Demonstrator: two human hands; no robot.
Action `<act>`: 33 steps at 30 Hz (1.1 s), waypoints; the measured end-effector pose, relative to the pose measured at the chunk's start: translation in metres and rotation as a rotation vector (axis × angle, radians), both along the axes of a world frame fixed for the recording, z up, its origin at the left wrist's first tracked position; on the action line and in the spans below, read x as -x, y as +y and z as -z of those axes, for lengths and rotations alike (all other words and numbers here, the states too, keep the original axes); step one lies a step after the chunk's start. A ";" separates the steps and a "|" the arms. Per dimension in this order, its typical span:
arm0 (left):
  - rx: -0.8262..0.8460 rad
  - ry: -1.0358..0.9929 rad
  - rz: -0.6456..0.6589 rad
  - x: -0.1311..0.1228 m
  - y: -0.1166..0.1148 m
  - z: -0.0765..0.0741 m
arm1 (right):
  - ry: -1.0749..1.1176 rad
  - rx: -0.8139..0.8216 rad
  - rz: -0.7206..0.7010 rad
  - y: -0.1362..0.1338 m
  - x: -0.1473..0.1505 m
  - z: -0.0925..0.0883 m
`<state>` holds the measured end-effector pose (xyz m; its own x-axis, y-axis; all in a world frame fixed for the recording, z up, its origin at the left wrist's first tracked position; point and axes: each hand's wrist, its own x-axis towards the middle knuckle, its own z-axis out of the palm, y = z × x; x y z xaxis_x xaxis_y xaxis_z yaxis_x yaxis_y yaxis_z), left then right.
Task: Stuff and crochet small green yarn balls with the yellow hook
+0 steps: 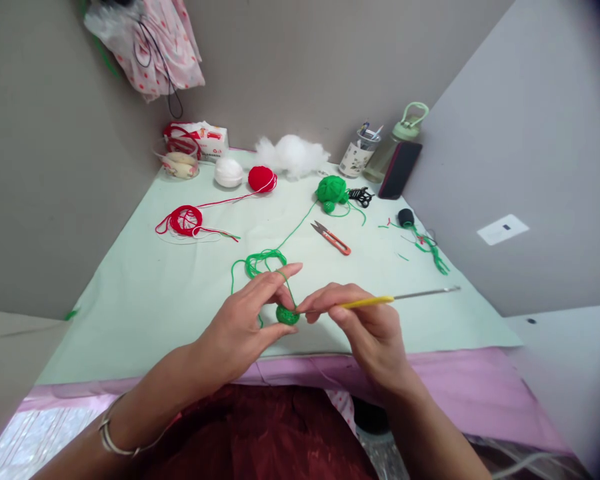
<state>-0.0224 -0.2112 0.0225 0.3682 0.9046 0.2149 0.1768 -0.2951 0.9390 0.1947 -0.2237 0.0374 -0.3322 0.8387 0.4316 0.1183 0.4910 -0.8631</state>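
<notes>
A pale green cloth [145, 300] overlies a pink cloth [465, 390] between grey walls [280, 67]. Over its near part, the left hand [247, 320] pinches a green crocheted piece [287, 316]; the right hand [367, 327] grips a yellow-handled hook [370, 302]. White stuffing [295, 157] sits by the back wall; a phone [401, 171] stands before a bottle [380, 159].

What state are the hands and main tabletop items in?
Left hand: pinching green crochet piece
Right hand: gripping yellow hook
Red yarn ball: partly unwound
Green yarn ball: partly unwound
White ball: wound
Snips: lying flat, slightly open
Phone: leaning upright
Bottle: upright, capped
Cup: upright, holding pens
Stuffing: loose, heaped
</notes>
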 end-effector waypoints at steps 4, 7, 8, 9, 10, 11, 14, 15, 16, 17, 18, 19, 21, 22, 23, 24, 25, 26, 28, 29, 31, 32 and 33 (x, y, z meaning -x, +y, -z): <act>0.002 -0.005 -0.055 -0.001 0.000 -0.001 | -0.189 -0.338 0.018 -0.004 0.004 0.004; 0.099 -0.092 -0.110 -0.003 -0.003 -0.001 | -0.359 -0.541 0.131 -0.009 0.007 0.012; 0.135 -0.136 -0.119 -0.003 -0.005 -0.001 | -0.414 -0.582 0.178 -0.011 0.007 0.015; 0.166 -0.178 -0.128 -0.004 -0.008 -0.001 | -0.462 -0.619 0.211 -0.013 0.007 0.018; 0.192 -0.215 -0.138 -0.005 -0.010 -0.001 | -0.492 -0.660 0.233 -0.014 0.007 0.020; 0.216 -0.245 -0.151 -0.005 -0.013 -0.001 | -0.504 -0.699 0.249 -0.015 0.006 0.022; 0.310 -0.337 -0.183 -0.006 -0.016 -0.002 | -0.511 -0.766 0.272 -0.018 0.005 0.024; 0.353 -0.382 -0.181 -0.007 -0.015 -0.002 | -0.505 -0.774 0.282 -0.018 0.005 0.023; 0.399 -0.434 -0.171 -0.007 -0.014 -0.002 | -0.498 -0.779 0.290 -0.019 0.005 0.023; 0.443 -0.489 -0.157 -0.007 -0.012 -0.003 | -0.490 -0.784 0.291 -0.019 0.005 0.022; 0.483 -0.541 -0.133 -0.008 -0.010 -0.003 | -0.472 -0.790 0.292 -0.019 0.005 0.021; 0.523 -0.583 -0.102 -0.008 -0.008 -0.003 | -0.444 -0.790 0.288 -0.018 0.005 0.021; 0.610 -0.629 -0.039 -0.007 -0.005 -0.003 | -0.380 -0.758 0.264 -0.016 0.006 0.021; 0.647 -0.636 -0.014 -0.006 -0.003 -0.004 | -0.344 -0.727 0.247 -0.015 0.007 0.022; 0.672 -0.633 -0.002 -0.005 -0.002 -0.004 | -0.300 -0.688 0.234 -0.014 0.008 0.022; 0.677 -0.617 -0.002 -0.004 -0.001 -0.005 | -0.241 -0.637 0.235 -0.013 0.010 0.023; 0.658 -0.589 -0.012 -0.003 -0.001 -0.006 | -0.173 -0.574 0.244 -0.012 0.012 0.024; 0.621 -0.551 -0.027 -0.003 0.000 -0.007 | -0.105 -0.501 0.256 -0.012 0.014 0.025; 0.531 -0.468 -0.070 -0.003 -0.001 -0.010 | -0.030 -0.386 0.272 -0.011 0.016 0.026; 0.498 -0.442 -0.094 -0.004 -0.002 -0.011 | -0.055 -0.379 0.278 -0.011 0.016 0.026; 0.500 -0.457 -0.128 -0.008 -0.005 -0.012 | -0.204 -0.479 0.297 -0.012 0.016 0.028; 0.543 -0.498 -0.132 -0.010 -0.006 -0.011 | -0.276 -0.565 0.321 -0.014 0.016 0.029; 0.609 -0.551 -0.123 -0.012 -0.008 -0.009 | -0.335 -0.639 0.343 -0.015 0.017 0.031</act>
<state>-0.0105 -0.2189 0.0319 0.2445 0.9478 -0.2047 -0.3577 0.2844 0.8895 0.1780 -0.2385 0.0062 -0.2970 0.5418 0.7863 0.5557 0.7677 -0.3191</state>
